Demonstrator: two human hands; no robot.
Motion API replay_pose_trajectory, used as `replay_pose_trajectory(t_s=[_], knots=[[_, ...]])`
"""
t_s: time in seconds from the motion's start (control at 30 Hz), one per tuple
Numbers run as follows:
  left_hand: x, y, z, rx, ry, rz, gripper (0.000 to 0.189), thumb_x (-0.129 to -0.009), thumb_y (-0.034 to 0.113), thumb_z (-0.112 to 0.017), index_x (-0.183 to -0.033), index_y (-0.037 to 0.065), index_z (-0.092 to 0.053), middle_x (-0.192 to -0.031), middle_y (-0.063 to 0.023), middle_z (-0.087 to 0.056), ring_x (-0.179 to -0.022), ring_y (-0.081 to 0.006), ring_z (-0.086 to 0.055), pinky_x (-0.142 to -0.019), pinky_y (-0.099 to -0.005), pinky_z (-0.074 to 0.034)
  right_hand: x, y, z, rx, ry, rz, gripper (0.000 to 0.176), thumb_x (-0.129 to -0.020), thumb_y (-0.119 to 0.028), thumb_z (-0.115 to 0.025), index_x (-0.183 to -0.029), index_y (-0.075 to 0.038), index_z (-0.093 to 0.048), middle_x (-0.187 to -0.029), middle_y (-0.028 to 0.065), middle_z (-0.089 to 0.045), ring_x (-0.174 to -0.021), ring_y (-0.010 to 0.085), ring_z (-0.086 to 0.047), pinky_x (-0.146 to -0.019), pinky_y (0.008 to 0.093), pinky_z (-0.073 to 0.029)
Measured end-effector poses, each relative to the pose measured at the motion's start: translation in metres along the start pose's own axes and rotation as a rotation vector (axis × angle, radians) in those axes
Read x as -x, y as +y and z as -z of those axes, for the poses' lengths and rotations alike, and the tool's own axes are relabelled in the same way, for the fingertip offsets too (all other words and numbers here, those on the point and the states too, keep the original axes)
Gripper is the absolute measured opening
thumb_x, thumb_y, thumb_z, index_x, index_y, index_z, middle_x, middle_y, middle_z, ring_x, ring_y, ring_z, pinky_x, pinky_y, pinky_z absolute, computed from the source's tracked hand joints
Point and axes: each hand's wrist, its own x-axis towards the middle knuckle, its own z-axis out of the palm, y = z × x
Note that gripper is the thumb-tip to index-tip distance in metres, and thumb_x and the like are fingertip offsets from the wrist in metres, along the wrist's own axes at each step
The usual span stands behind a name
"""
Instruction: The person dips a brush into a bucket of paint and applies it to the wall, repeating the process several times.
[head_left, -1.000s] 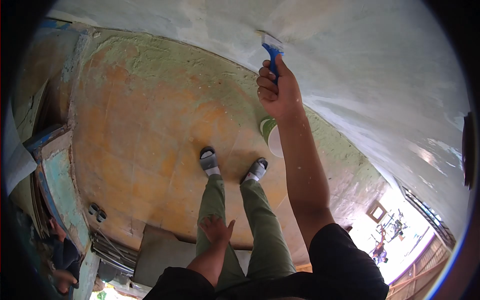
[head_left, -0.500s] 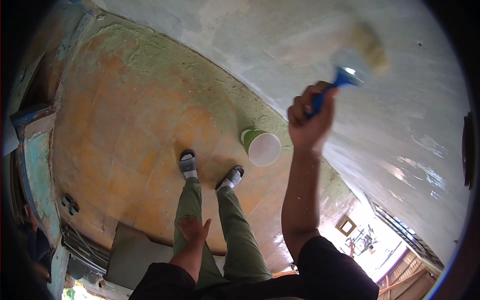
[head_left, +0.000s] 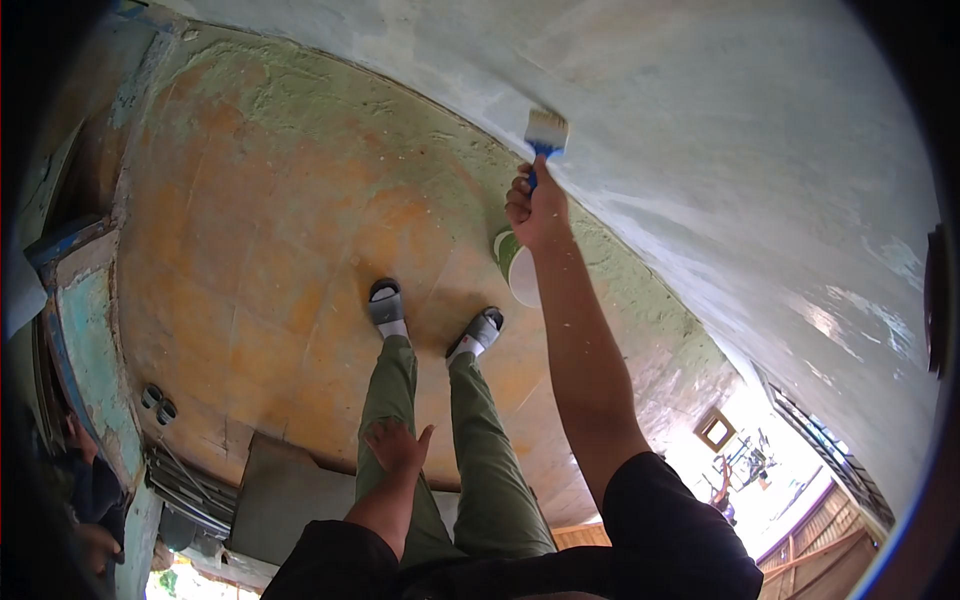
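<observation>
Gripping paintbrush (head_left: 545, 135) — blue-handled (pale bristles).

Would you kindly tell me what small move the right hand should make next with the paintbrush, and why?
Probably a short stroke along the wall: the right hand grips the paintbrush with its bristles against the pale surface, well clear of the paint bucket below.

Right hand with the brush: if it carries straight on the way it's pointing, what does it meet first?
The pale wall: the right hand points up along the brush, whose bristles look pressed against it, though depth is hard to judge.
</observation>
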Motion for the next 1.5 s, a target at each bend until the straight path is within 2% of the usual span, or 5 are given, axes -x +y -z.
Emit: replay_pose_trajectory(t_s=[0.47,1.03,1.27,1.3,1.5], knots=[[0.004,0.012,-0.013,-0.049,0.052,-0.023,0.07,-0.082,0.069,-0.052,-0.11,0.007,-0.07,-0.124,-0.0133,-0.059,-0.127,-0.0363,-0.042,-0.109,-0.0604,-0.025,0.209,-0.118,0.009,0.111,-0.634,0.833,0.046,-0.103,-0.051,-0.034,-0.102,-0.01,-0.055,-0.061,-0.0024,-0.035,-0.039,0.0061,-0.021,-0.033,0.0212,-0.017],[0.008,0.027,-0.031,-0.196,0.015,-0.046,0.073,-0.083,0.071,-0.049,-0.112,0.007,-0.068,-0.125,-0.012,-0.058,-0.128,-0.0351,-0.043,-0.109,-0.0602,-0.025,0.048,0.001,0.206,0.108,0.147,0.28,0.028,-0.099,-0.035,-0.053,-0.099,-0.008,-0.054,-0.059,-0.0017,-0.041,-0.04,0.0067,-0.031,-0.036,0.0231,-0.022],[0.009,0.036,-0.028,-0.252,0.038,-0.105,0.065,-0.084,0.066,-0.053,-0.109,0.008,-0.069,-0.129,-0.01,-0.056,-0.126,-0.033,-0.043,-0.107,-0.0587,-0.028,0.043,0.054,0.306,0.672,0.456,0.173,0.029,-0.086,-0.013,-0.055,-0.113,-0.006,-0.05,-0.067,0.0007,-0.048,-0.041,0.0096,-0.039,-0.035,0.0263,-0.032],[0.01,0.039,-0.024,-0.27,0.019,-0.097,0.063,-0.084,0.064,-0.054,-0.11,0.009,-0.069,-0.131,-0.009,-0.056,-0.127,-0.032,-0.042,-0.107,-0.0584,-0.027,0.033,0.064,0.328,0.871,0.466,0.199,0.034,-0.081,-0.016,-0.06,-0.112,-0.002,-0.056,-0.076,0.0111,-0.061,-0.062,0.0236,-0.061,-0.052,0.0368,-0.049],[0.005,0.032,-0.026,-0.3,0.075,-0.176,0.056,-0.085,0.058,-0.055,-0.105,0.007,-0.07,-0.128,-0.0107,-0.055,-0.126,-0.036,-0.042,-0.106,-0.0607,-0.029,-0.048,0.111,0.369,1.369,0.44,0.353,0.023,-0.083,-0.013,-0.057,-0.101,0.0,-0.064,-0.1,0.0251,-0.067,-0.091,0.042,-0.066,-0.081,0.049,-0.051]])
